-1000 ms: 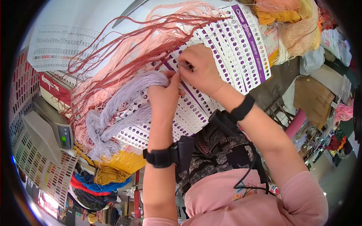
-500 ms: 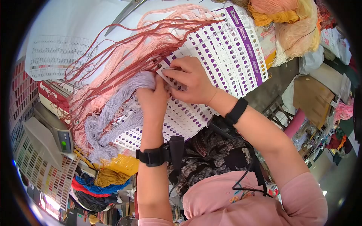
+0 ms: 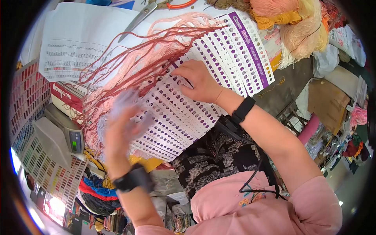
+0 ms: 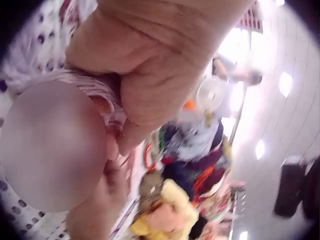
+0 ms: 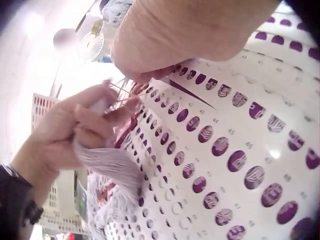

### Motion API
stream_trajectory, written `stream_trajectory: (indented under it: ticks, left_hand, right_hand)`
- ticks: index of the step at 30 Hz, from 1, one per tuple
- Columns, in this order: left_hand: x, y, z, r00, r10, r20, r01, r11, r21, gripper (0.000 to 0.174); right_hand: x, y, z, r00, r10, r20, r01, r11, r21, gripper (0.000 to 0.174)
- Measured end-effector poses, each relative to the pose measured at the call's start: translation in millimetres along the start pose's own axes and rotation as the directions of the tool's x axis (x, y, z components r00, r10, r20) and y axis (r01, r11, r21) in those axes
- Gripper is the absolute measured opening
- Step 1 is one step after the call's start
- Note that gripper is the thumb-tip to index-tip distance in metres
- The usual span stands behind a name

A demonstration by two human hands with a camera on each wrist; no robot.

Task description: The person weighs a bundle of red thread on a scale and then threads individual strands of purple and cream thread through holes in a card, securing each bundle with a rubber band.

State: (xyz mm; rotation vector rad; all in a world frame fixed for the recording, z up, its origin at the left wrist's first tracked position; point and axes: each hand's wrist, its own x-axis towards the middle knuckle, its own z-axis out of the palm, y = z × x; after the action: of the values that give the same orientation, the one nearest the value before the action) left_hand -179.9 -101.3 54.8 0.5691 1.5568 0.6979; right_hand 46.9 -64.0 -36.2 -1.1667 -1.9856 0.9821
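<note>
While the left hand (image 5: 65,130) grips lilac thread (image 5: 107,162), the right hand (image 3: 197,82) pinches a strand (image 5: 120,90) at the card (image 3: 176,113); threading likely needs careful aim.

The person wears a pink top (image 3: 254,211), a black-and-white patterned apron (image 3: 219,152) and black wrist bands (image 3: 243,110).

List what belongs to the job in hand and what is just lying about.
In hand:
left hand, gripping the lilac thread
right hand, fingertips on the punched cards

Lying about:
scissors
printed sheet
colour charts
yellow and peach skeins
</note>
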Motion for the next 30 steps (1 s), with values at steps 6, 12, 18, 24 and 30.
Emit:
stream_trajectory:
  ticks: [6,12,18,24,30]
  left_hand:
    - [-78.3,5.8,-207.3,0.822,-0.215,-0.527,-0.274,0.663,-0.697,0.018]
    - [-79.6,-5.5,-34.0,0.971,-0.226,-0.073,0.146,0.812,-0.565,0.035]
    - [-39.7,-12.7,24.4,0.975,-0.083,0.207,0.213,0.621,-0.754,0.045]
    - [-40.1,-13.0,12.4,0.948,-0.022,0.318,0.292,0.462,-0.837,0.052]
    - [-35.6,-14.7,15.5,0.989,-0.121,0.088,0.148,0.703,-0.696,0.024]
  right_hand:
    - [4.2,-0.9,-1.6,0.999,-0.013,0.039,0.014,1.0,-0.021,0.032]
    - [7.3,-11.5,-3.2,0.997,0.062,0.051,-0.064,0.997,0.033,0.032]
    - [14.8,-104.7,5.3,0.76,0.484,0.434,-0.645,0.477,0.596,0.008]
    - [23.0,-121.7,20.4,0.603,0.491,0.629,-0.784,0.219,0.581,0.006]
    - [23.9,-121.4,26.4,0.631,0.528,0.568,-0.732,0.164,0.661,0.007]
